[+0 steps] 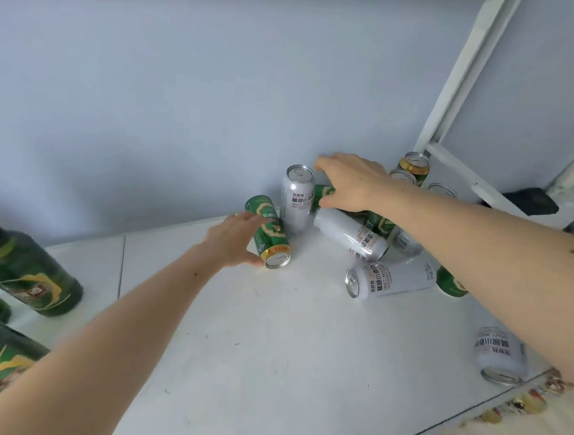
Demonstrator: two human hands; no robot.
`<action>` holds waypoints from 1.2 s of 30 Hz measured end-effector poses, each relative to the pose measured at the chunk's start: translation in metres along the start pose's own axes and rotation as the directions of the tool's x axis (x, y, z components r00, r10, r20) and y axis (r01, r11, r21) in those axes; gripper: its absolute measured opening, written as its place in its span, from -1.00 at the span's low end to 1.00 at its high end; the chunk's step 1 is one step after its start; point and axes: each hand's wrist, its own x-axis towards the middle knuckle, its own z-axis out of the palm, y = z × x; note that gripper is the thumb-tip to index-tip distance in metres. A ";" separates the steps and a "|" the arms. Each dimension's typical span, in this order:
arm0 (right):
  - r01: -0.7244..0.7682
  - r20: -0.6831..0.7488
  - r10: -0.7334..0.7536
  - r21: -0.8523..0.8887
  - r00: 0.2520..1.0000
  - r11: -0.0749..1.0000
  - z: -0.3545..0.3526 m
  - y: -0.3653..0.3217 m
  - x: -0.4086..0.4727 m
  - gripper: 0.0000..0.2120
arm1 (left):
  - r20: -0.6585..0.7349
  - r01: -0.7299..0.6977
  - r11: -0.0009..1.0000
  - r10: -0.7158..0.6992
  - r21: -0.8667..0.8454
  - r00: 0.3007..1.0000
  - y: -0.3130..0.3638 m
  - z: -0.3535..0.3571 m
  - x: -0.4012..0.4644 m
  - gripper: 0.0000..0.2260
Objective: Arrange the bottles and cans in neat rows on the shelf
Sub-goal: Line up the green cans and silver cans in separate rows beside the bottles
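Observation:
On the white shelf (pixel 260 359) a pile of cans lies against the back wall. My left hand (pixel 234 239) grips a green can (pixel 272 235) lying tilted at the pile's left end, thumb below and fingers above. A silver can (pixel 297 197) stands upright just behind it. My right hand (pixel 350 184) reaches over the pile with fingers spread above a second green can (pixel 322 194), thumb beside it. Silver cans (pixel 349 234) (pixel 389 280) lie on their sides beneath my right forearm. Green glass bottles (pixel 23 272) lie at the far left.
Upright cans (pixel 415 165) stand in the back right corner by the white frame post (pixel 461 80). Another green can (pixel 450 281) lies under my right arm. A silver can (pixel 499 354) lies near the shelf's right front edge. Small coloured items (pixel 521 404) show below that edge.

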 end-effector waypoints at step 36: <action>0.086 0.082 -0.100 0.159 0.992 0.984 0.027 -0.005 0.073 -0.52 | -0.264 0.176 0.707 -0.466 -0.685 0.844 -0.023 -0.042 -0.007 -0.43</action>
